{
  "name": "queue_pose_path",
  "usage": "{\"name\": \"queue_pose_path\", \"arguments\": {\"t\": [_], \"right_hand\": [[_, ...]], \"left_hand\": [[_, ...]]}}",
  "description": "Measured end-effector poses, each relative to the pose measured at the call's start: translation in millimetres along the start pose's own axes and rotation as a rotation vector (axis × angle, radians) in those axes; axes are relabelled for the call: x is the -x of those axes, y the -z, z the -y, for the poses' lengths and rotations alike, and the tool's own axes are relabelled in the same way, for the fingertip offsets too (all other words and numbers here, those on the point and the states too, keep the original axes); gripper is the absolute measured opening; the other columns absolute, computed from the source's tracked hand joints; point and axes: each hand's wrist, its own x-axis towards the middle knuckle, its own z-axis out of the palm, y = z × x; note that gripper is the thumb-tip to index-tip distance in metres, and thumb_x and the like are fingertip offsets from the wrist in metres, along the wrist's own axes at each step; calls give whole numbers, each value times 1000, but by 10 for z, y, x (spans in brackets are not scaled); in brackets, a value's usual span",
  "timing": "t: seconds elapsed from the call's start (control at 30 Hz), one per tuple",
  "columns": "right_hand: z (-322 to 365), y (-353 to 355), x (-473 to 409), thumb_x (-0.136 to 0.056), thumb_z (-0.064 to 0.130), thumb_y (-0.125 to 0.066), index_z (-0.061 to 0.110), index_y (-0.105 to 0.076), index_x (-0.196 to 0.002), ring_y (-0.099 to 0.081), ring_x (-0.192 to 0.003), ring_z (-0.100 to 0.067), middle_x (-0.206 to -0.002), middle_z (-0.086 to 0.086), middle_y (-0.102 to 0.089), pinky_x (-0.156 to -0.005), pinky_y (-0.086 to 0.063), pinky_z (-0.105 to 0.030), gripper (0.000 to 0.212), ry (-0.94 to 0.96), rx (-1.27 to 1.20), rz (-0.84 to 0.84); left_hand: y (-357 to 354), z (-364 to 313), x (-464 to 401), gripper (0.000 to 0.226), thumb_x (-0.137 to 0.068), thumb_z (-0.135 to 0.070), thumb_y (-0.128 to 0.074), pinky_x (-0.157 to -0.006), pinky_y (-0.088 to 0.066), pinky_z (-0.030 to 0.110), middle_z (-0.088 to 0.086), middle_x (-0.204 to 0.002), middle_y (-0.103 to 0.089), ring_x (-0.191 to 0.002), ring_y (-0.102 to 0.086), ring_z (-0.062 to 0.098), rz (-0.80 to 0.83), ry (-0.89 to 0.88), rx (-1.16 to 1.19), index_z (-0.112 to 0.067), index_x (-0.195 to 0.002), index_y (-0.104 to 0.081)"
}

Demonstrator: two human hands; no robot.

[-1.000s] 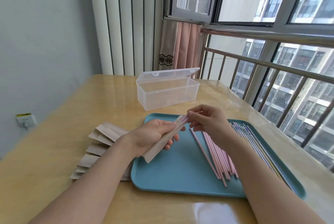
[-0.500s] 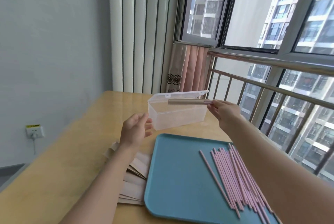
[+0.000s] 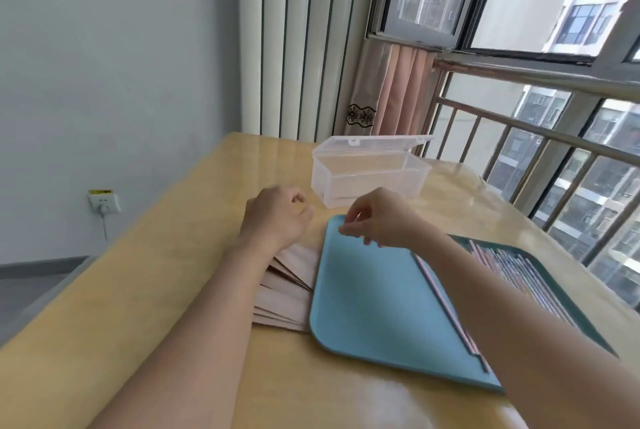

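Table (image 3: 166, 290): lies beneath both sets of fingers and carries everything in the job.

Blue tray (image 3: 374, 307): stretches from under the right fingertips back toward the body; shows bare plastic over its left half.

Clear box (image 3: 367, 186): stands just beyond the fingertips of both hands, lid tipped open. Seems to hold filled sleeves lying flat along the bottom, but cannot be counted through the cloudy wall.

Paper sleeves (image 3: 287, 290): fan out below and behind the left fingers, tucked against the tray's left edge and partly under the left wrist. Look flat and unfilled, several of them.

Straws (image 3: 512, 272): lie well behind the right fingers on the tray's right half, largely hidden by the right forearm. Number a good many, pink ones nearer, paler striped ones farther out.

Left hand (image 3: 277, 219): hovers above the far end of the fan, fingers loosely curled, gripping nothing.

Right hand (image 3: 381, 217): hangs over the tray's far left corner, thumb and forefinger drawn near each other, the rest loosely bent. Shows nothing between them.

Judged from all this: sits between rounds, both hands free. Counts as partly done, going by what rests in the box. Leaves plenty to do, with many loose straws and a whole fan of empty sleeves. Probably calls next for a sleeve from under the left fingers and a straw from behind the right ones.
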Motion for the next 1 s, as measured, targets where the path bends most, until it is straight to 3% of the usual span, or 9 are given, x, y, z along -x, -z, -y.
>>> {"name": "queue_pose_path", "arguments": {"t": [0.17, 0.33, 0.43, 0.5, 0.63, 0.77, 0.83, 0.93, 1.0], "right_hand": [[318, -472, 372, -65, 50, -89, 18, -73, -79, -63, -70, -12, -76, 3, -68, -65, -52, -30, 38, 173, 134, 125], [433, -576, 356, -68, 43, -89, 16, -74, -74, -53, -56, -5, -59, 11, -58, -51, -41, -20, 31, 141, 157, 146], [382, -558, 332, -64, 34, -94, 17, -71, -66, -43, -45, -1, -49, 14, -51, -48, -35, -17, 28, 39, -87, 177], [342, -553, 318, -67, 28, -93, 13, -71, -68, -39, -46, -5, -52, 10, -49, -47, -33, -17, 27, 2, -203, 187], [318, -539, 321, -76, 23, -87, 10, -72, -77, -36, -50, -7, -65, 1, -53, -45, -29, -15, 20, 1, -302, 236], [365, -505, 282, -88, 18, -76, 15, -62, -75, -35, -53, -9, -63, 5, -50, -46, -29, -17, 20, -6, -693, 196], [398, -453, 271, -91, 15, -73, 13, -59, -77, -39, -56, -11, -66, 2, -54, -44, -33, -17, 20, -32, -899, 154], [362, -344, 329, -89, 13, -76, 9, -62, -75, -48, -56, -13, -63, 0, -59, -47, -40, -19, 20, -16, -830, 146], [214, -177, 392, -86, 21, -80, 7, -69, -78, -57, -57, -12, -68, -4, -66, -51, -45, -21, 19, -52, -686, 150]], "left_hand": [[168, 247, -77, 27, -95, -34, -57, -75, -48, 28, -4, -83, -71, -86, -67, 20, -83, 231, 367, -16, -82, -72], [104, 255, -41, 58, -104, -49, -35, -60, -43, 25, 6, -79, -73, -69, -65, 16, -110, 369, 738, -7, -89, -73], [90, 288, -35, 74, -101, -64, -23, -69, -48, 32, 8, -81, -75, -72, -68, 20, -93, 406, 781, -10, -95, -73], [111, 291, -55, 79, -96, -72, -17, -79, -51, 37, 11, -83, -76, -74, -69, 22, -112, 426, 837, -14, -103, -70], [189, 252, -59, 83, -94, -75, -19, -78, -53, 36, 16, -86, -72, -77, -68, 25, -154, 430, 1005, -9, -117, -63], [264, 127, -34, 76, -87, -79, -38, -76, -57, 34, 13, -101, -72, -92, -70, 25, -146, 362, 1105, -14, -114, -65], [232, 13, -7, 63, -80, -70, -57, -79, -59, 36, 10, -98, -73, -89, -70, 23, -22, 267, 1104, -16, -108, -69], [19, -208, 102, 31, -93, -44, -64, -81, -57, 40, 5, -88, -75, -82, -70, 21, 146, 151, 981, -14, -93, -74], [-112, -340, 175, 32, -103, -31, -52, -76, -57, 37, 6, -83, -73, -75, -70, 20, 190, 204, 969, -8, -90, -70]]}}
